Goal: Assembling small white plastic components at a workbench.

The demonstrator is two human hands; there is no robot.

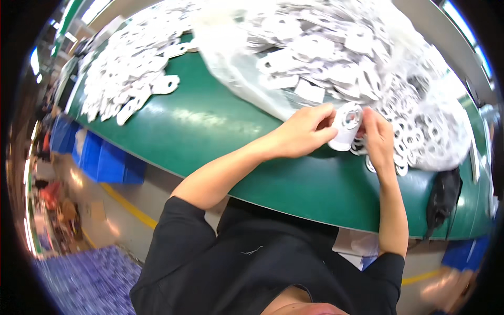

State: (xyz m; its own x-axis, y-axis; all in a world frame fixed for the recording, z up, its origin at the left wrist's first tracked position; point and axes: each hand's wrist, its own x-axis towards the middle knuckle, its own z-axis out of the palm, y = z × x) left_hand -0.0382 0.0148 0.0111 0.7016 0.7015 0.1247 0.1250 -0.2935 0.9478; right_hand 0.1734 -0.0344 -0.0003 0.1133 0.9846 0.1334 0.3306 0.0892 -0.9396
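Black shirt cloth (252, 278) across my chest lies closest, at six o'clock. At two o'clock from the middle, above a green table (173, 136), my left hand (302, 134) pinches a white oval part (344, 139) between thumb and bent fingers, parted only as far as the part needs. My right hand (380, 139) is at the part's three o'clock side, fingertips drawn close together; whether they touch it or grip something small, I cannot tell. The part is tilted, its round opening near the far end. I judge it light, stiff, smooth enough to slip and not very fragile; the outer edges look the surest hold, leaving the opening free. My left forearm slants in from eight o'clock, elbow out; my right rises steeply from four, fingers curled inward. Farther out, loose white rings (412, 140) lie near three o'clock, a heap of white parts (325, 58) edged by clear plastic sheeting (226, 63) toward one, another white pile (131, 68) at ten. A black pouch (443, 199) lies just past three.
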